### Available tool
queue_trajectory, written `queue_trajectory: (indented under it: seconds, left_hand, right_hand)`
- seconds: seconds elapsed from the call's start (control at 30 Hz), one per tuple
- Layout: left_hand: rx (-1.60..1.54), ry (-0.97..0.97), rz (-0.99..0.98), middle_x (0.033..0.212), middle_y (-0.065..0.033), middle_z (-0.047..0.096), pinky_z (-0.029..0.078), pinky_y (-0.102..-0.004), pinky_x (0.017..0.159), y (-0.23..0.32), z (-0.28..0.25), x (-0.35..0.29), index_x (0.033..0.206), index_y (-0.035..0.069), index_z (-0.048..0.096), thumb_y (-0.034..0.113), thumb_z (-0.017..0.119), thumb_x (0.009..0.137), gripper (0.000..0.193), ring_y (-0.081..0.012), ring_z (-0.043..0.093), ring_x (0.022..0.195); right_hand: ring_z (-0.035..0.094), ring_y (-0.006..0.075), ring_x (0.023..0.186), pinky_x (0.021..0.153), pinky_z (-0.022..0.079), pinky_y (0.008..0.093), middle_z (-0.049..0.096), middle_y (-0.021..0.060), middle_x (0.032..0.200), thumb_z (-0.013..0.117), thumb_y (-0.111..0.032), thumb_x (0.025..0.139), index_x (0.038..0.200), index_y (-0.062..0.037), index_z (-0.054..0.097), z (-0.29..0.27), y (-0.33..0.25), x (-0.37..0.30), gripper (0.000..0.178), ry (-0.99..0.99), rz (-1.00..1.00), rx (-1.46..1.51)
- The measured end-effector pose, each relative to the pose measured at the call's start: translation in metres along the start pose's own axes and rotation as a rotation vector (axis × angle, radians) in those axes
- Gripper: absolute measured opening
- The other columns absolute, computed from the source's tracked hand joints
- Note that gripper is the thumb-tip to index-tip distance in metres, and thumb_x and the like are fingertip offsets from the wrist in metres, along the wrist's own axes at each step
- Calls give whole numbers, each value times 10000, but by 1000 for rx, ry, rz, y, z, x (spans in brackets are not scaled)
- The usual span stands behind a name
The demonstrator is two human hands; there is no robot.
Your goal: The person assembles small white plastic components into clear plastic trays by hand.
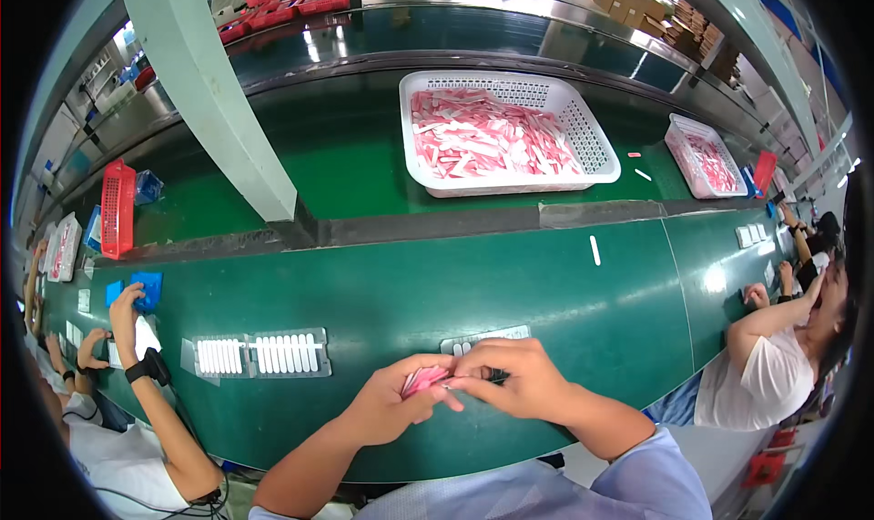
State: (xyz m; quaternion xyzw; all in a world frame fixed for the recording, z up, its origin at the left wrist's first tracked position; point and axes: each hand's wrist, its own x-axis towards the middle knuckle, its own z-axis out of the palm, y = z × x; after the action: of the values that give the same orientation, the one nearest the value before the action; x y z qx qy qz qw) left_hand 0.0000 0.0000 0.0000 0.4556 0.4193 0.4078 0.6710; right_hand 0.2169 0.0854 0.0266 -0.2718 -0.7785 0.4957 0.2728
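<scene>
My left hand is closed round a small bunch of flat pink and white strips, held above the green table. My right hand meets it at the bunch's right end, thumb and fingers pinched together; what lies between those fingertips is hidden. Just behind my right hand is a clear tray with a few white strips, partly covered by the hand. To the left lies another clear tray, its two sections filled with rows of white round-ended strips.
A white perforated basket heaped with pink and white strips stands beyond the dark ledge. One loose white strip lies at right. A pale post rises at left. A co-worker's arm is at left, another person at right.
</scene>
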Motion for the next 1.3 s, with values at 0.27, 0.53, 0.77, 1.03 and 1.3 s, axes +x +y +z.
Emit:
queue_trajectory:
  seconds: [0.27, 0.53, 0.77, 1.03, 1.3]
  left_hand:
    - [-399, -58, -202, 1051, -79, 694, 375, -212, 536, -1, -3, 1, 1234, 9, 619, 245, 475, 1090, 312, -66, 527, 679]
    - [-244, 49, -222, 901, -86, 690, 361, -233, 524, 2, 3, 3, 1147, 0, 630, 272, 464, 1094, 324, -78, 475, 587]
    - [-133, 81, -197, 816, -45, 634, 343, -224, 502, -9, 8, 2, 1048, 18, 636, 249, 471, 1090, 287, -60, 461, 568]
    - [-265, 77, -176, 883, -88, 699, 337, -227, 474, 6, 4, 2, 1146, 11, 638, 238, 480, 1085, 284, -68, 473, 547]
    - [-131, 47, -81, 977, -87, 748, 362, -222, 478, 7, 6, 1, 1224, -1, 660, 165, 543, 1052, 266, -56, 492, 543]
  right_hand:
    - [635, 189, 670, 588, 521, 300, 658, 60, 784, 762, -73, 864, 883, -33, 687, -13, -1, 2, 87, -40, -76, -15]
    - [665, 210, 732, 647, 564, 326, 683, 85, 828, 764, -41, 854, 887, -22, 684, -5, -2, 0, 89, -33, -117, 41]
    - [681, 205, 756, 653, 566, 329, 713, 83, 861, 763, -30, 853, 979, -49, 737, 3, -6, 1, 130, -24, -249, -7]
    - [647, 156, 609, 561, 517, 281, 733, 62, 800, 792, -97, 852, 925, -54, 785, -10, 1, 1, 85, 84, -65, -13]
    - [640, 127, 575, 541, 512, 265, 732, 63, 727, 820, -132, 836, 867, -47, 788, -4, 11, -1, 95, 172, -8, -85]
